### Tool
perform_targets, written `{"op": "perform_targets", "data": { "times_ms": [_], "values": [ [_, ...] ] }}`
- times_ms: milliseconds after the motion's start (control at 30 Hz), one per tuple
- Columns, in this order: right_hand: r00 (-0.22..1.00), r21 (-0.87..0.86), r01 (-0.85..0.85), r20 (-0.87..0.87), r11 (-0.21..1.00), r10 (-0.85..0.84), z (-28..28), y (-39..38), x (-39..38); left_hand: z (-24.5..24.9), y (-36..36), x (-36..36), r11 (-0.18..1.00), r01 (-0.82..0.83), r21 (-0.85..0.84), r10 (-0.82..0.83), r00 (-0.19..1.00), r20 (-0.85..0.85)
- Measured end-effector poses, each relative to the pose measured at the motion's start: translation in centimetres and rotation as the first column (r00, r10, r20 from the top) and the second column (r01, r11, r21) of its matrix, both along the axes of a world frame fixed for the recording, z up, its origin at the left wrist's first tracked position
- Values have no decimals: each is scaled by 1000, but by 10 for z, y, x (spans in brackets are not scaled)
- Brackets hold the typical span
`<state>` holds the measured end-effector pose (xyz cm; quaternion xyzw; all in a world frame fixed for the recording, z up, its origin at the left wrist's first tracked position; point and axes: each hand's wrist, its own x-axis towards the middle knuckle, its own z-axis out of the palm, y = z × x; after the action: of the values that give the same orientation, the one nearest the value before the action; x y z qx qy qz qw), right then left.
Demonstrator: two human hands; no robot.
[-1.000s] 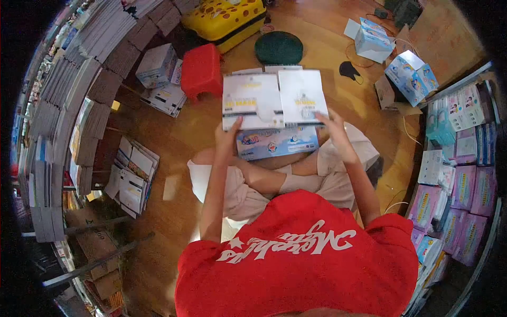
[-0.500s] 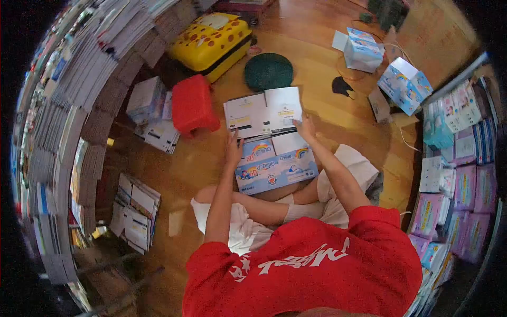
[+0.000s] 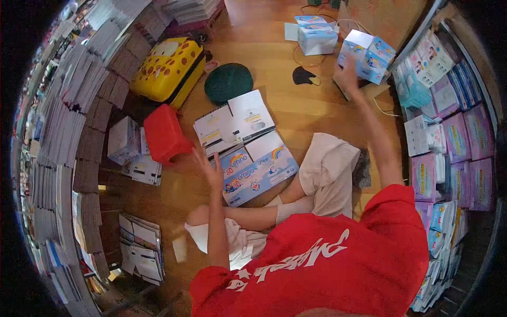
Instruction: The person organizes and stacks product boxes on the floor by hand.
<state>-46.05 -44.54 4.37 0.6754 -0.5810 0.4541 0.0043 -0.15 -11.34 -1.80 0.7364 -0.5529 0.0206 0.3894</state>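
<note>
An unfolded cardboard box (image 3: 264, 179), its blue rainbow-printed panels towards me and its white flaps beyond, lies flat before my crossed legs. My left hand (image 3: 211, 171) is open at its left edge, fingers stretched and holding nothing. Out to the right, my right hand (image 3: 346, 76) is at the near left side of a blue and white printed box (image 3: 376, 59), overlapping it. Motion smears the fingers of that hand. Another such box (image 3: 317, 39) stands with a flap out, left of the one at my right hand.
A red plastic stool (image 3: 165, 134), a dark green round cushion (image 3: 228, 83) and a yellow spotted suitcase (image 3: 169, 68) lie to the left. A black face mask (image 3: 305, 76) is on the floor. Stacked paper (image 3: 66, 137) lines the left; shelved packs (image 3: 459, 137) line the right.
My right hand has let go of the unfolded box and swung right to the blue box. My left hand has come off the unfolded box's edge and opened. The view has shifted right.
</note>
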Motion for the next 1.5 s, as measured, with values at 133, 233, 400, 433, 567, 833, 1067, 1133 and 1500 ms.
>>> {"op": "perform_targets", "data": {
  "times_ms": [133,233,400,433,567,833,1067,1133,1500],
  "values": [
    [968,-282,135,-167,950,-187,101,-36,-88,28,39,-20,995,-27,-95,11,986,-168],
    [965,-121,28,-256,992,-59,117,-77,-148,18,67,-22,987,-161,19,161,961,-226],
    [921,-151,-28,-387,988,-34,70,-124,-187,-6,75,-5,976,-216,17,214,955,-207],
    [921,-94,31,-384,995,-65,69,-124,-188,-8,75,-5,975,-221,35,223,957,-183],
    [921,39,-52,-385,998,63,116,-55,-162,-12,73,-13,980,-198,17,198,965,-175],
    [933,-45,-347,-121,937,340,235,91,-93,15,59,-43,989,3,-147,-17,995,-96],
    [753,309,-653,167,691,637,260,214,28,95,48,-157,884,369,-286,-451,834,-317],
    [617,304,-781,244,545,749,222,211,54,63,52,-148,897,379,-229,-440,820,-367],
    [332,267,-940,562,214,757,153,244,178,103,145,-119,916,161,-368,-361,733,-577]
  ]
}}
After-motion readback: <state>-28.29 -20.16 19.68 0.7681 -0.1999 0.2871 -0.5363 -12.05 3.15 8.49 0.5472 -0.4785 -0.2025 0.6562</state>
